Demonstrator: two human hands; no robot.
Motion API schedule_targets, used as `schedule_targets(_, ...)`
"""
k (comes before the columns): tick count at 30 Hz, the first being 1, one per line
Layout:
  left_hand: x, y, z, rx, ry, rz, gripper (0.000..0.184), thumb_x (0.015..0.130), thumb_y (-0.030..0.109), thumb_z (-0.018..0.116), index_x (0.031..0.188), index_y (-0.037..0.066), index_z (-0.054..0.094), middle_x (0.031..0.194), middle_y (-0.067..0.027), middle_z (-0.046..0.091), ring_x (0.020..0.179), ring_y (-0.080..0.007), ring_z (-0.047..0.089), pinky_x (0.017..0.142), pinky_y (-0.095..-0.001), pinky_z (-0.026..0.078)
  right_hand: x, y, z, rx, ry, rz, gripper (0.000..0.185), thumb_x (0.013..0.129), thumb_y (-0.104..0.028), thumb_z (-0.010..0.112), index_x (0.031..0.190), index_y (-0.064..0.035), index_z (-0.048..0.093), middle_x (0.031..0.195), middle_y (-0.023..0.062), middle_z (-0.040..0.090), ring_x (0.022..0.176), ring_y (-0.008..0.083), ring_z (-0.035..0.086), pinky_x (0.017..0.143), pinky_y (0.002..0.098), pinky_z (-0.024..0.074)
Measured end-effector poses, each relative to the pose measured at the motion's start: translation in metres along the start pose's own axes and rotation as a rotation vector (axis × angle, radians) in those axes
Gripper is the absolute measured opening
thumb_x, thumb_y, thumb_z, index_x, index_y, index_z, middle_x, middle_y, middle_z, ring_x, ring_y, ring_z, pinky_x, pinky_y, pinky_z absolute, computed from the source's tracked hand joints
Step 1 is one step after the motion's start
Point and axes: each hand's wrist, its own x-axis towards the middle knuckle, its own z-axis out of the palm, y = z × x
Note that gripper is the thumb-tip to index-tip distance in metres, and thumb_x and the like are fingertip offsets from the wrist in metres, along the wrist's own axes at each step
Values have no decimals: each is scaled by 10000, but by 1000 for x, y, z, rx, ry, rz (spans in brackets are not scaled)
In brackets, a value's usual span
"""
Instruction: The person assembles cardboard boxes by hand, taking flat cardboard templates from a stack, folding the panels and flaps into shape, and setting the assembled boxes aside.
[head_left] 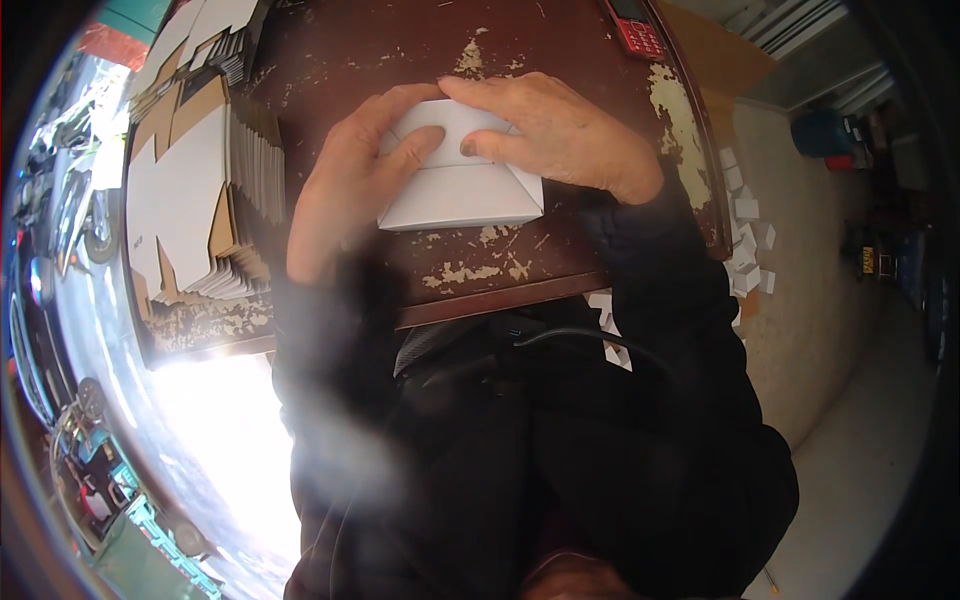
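Note:
A small white cardboard box (460, 196) rests on the worn red-brown table (350, 50) in front of me. My left hand (355, 160) grips its left side, with the thumb lying on the upper face and the fingers curled over the far edge. From the other side my right hand (560, 130) holds the same box, its thumb pressed on the top near a crease. Both index fingers nearly meet at the far edge. My fingers hide the box's far side, and its near flap slopes toward me.
Stacks of flat, unfolded white-and-brown cartons (185, 190) stand at the table's left. A red keypad phone (638, 35) lies at the far right corner. Small white boxes (745, 250) are scattered on the floor to the right. Bright light comes from the left, where vehicles are parked.

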Motion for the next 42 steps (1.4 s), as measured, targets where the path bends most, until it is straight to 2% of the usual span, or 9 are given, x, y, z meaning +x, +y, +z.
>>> schedule_targets(4, -3, 6, 1, -58, 24, -33, 323, 883, 130, 605, 1189, 27, 609, 1004, -119, 663, 758, -157, 599, 676, -267, 515, 0, -5, -3, 90, -10, 105, 201, 871, -140, 577, 1032, -20, 566, 878, 176, 685, 723, 354, 631, 655, 435, 488)
schedule_targets(10, -4, 2, 3, -88, 75, 8, 311, 899, 127, 584, 1191, 21, 602, 974, -123, 659, 746, -143, 587, 661, -252, 504, -4, 3, -2, 261, 48, 88, 212, 885, -138, 570, 1042, -3, 617, 894, 166, 692, 702, 311, 628, 643, 398, 491)
schedule_targets(14, -2, -4, 4, -229, 48, -14, 318, 902, 121, 568, 1202, 17, 592, 960, -118, 654, 743, -138, 586, 660, -246, 504, -3, 3, 0, 336, 12, 130, 235, 872, -125, 577, 1050, 10, 650, 894, 151, 694, 701, 267, 622, 639, 352, 493)
schedule_targets(20, 0, -4, 1, -203, 13, -31, 326, 883, 87, 568, 1202, 25, 589, 953, -100, 653, 743, -133, 588, 672, -243, 513, 0, 3, 1, 309, 11, 147, 252, 846, -136, 611, 1046, 10, 658, 867, 143, 689, 694, 253, 619, 637, 328, 499)
schedule_targets(24, -3, -5, -1, -285, -48, -37, 320, 854, 57, 587, 1173, 40, 605, 939, -98, 657, 743, -137, 596, 684, -247, 525, -1, 1, -4, 423, -75, 220, 288, 815, -162, 653, 1044, 11, 660, 863, 141, 692, 696, 242, 628, 645, 326, 506)
schedule_targets(29, -3, -2, -2, -207, -66, -34, 316, 832, 41, 605, 1147, 53, 616, 942, -103, 661, 747, -140, 605, 674, -252, 532, -1, 1, -3, 340, -111, 220, 283, 815, -131, 641, 1067, -2, 655, 829, 94, 654, 688, 155, 579, 639, 256, 475)
schedule_targets(42, -2, -2, 5, -177, 29, -61, 240, 849, 71, 618, 1086, 42, 643, 850, -78, 669, 663, -115, 587, 605, -228, 513, -1, -4, -3, 255, -79, 191, 234, 831, -130, 630, 1019, 6, 657, 807, 99, 655, 671, 161, 583, 628, 272, 483)
